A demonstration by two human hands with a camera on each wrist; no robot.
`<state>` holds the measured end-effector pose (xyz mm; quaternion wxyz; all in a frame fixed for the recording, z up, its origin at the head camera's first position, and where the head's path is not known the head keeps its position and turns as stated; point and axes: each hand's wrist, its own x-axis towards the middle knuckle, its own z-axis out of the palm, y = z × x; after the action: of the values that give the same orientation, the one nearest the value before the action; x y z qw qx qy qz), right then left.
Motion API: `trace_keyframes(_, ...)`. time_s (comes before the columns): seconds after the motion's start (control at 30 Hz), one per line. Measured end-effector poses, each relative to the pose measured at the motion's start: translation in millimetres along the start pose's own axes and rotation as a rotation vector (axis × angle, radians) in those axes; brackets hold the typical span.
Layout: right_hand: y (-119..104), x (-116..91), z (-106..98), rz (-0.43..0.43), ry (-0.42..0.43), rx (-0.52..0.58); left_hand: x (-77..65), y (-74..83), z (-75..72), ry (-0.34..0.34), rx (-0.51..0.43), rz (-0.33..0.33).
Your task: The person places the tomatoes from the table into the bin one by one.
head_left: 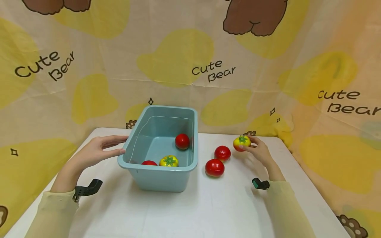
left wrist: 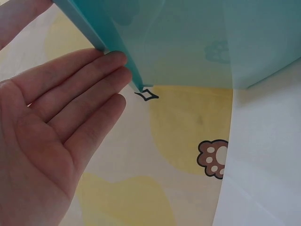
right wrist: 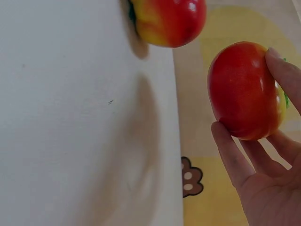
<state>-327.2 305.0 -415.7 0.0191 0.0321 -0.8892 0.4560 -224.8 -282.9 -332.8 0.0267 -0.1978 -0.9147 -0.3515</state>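
My right hand point(head_left: 262, 153) pinches a toy tomato point(head_left: 241, 142), red below and yellow on top with a green leaf crown, above the right side of the table. In the right wrist view, the thumb and fingertips press on opposite sides of this tomato point(right wrist: 242, 92). Straight fingers of my left hand point(head_left: 94, 150) rest at the left rim of a blue-grey plastic bin point(head_left: 160, 181). Inside the bin lie a red tomato point(head_left: 182, 141), a yellow-topped one point(head_left: 168, 161) and another red one point(head_left: 149, 163), partly hidden by the front rim.
Two red tomatoes, one farther back point(head_left: 222, 153) and one nearer point(head_left: 214, 168), lie close together on the white table point(head_left: 226, 208), between the bin and my right hand. Behind the table hangs a yellow patterned cloth point(head_left: 175, 56), which also runs along both sides.
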Motion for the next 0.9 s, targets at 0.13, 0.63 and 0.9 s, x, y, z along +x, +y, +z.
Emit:
trace_keyframes(0.13,-10.7,-1.0,-3.2,-0.013,0.001,-0.013,-0.6,-0.6,-0.1,0.003,-0.002,0.001)
trace_keyframes(0.63,-56.3,-4.4,-9.3,-0.121,-0.022,-0.001,-0.6,1.5,-0.1,0.002,-0.011,-0.013)
trace_keyframes(0.9,-81.3,-3.9,-14.3,-0.182,-0.062,-0.029,0.0,1.7,-0.2,0.002,-0.008,-0.008)
